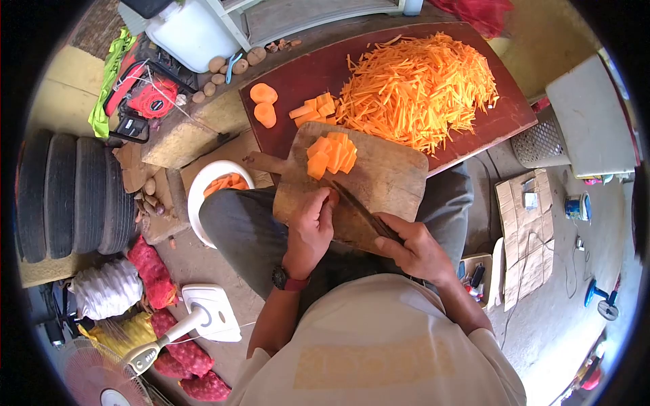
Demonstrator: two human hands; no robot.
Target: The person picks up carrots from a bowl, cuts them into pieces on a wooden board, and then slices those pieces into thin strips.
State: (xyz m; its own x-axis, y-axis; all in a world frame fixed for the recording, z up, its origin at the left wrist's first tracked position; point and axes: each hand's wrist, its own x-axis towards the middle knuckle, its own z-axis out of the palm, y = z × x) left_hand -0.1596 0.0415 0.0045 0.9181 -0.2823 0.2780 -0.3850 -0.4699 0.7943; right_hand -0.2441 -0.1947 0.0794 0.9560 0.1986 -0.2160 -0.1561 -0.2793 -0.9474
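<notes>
My knife (359, 206) lies diagonally across the wooden board (393, 172), with its tip pointing away from me toward the stacked carrot pieces (332, 154). My right hand (416, 250) is closed fully round the handle. My left hand (311, 227), fingers curled, rests on the board just beside the blade's tip; whether it pinches anything I cannot tell.

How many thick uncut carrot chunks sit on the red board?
2. One carrot chunk lies far left on the red board, a second chunk nearer the person. The shredded pile may hide more.
</notes>
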